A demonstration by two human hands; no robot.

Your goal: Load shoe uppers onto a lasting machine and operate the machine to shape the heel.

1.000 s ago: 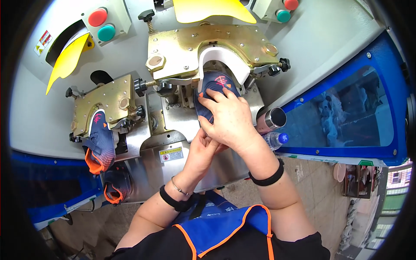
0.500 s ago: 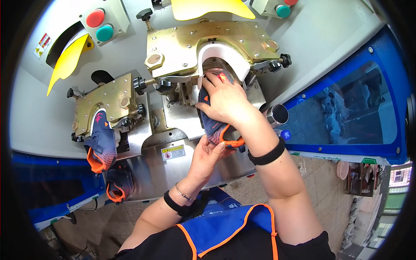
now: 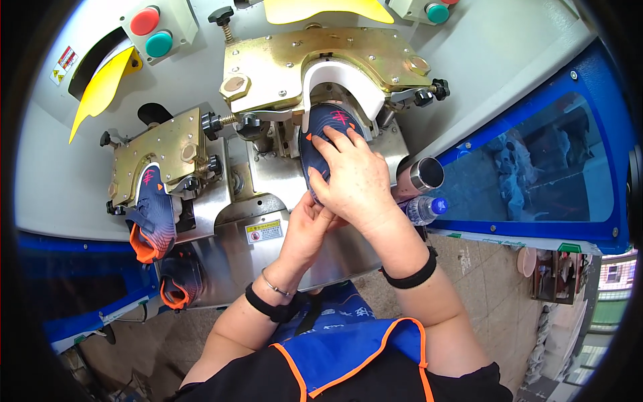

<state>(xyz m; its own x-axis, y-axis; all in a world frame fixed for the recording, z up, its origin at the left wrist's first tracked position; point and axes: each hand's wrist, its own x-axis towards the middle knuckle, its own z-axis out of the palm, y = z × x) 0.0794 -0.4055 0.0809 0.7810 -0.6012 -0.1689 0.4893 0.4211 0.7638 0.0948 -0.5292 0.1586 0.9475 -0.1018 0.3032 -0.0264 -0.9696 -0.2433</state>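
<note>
A navy sports shoe (image 3: 310, 149) with a pink mark and small orange patches points its toe into the white U-shaped pad (image 3: 340, 70) of the larger brass-coloured clamp (image 3: 281, 63). My right hand (image 3: 360, 179) lies over its upper, fingers on the forefoot and thumb along the left side. Lower down, my left hand (image 3: 307, 228) has thumb and fingers closed at the heel end, which my hands mostly hide. To the left, a second navy shoe (image 3: 155, 213) with orange lining sits toe-in at the smaller brass clamp (image 3: 154, 144).
Another navy shoe (image 3: 179, 278) stands below on the left. A tumbler (image 3: 420, 177) and a plastic bottle (image 3: 423, 209) stand right of my forearm. Red (image 3: 145, 21) and green buttons (image 3: 159, 45), yellow guards (image 3: 104, 87) and a blue-framed panel (image 3: 536, 167) surround the machine.
The shoe at the larger clamp now shows its toe top and pink mark; its orange collar is hidden. My right hand has slid back toward the heel. My left hand has shifted slightly left.
</note>
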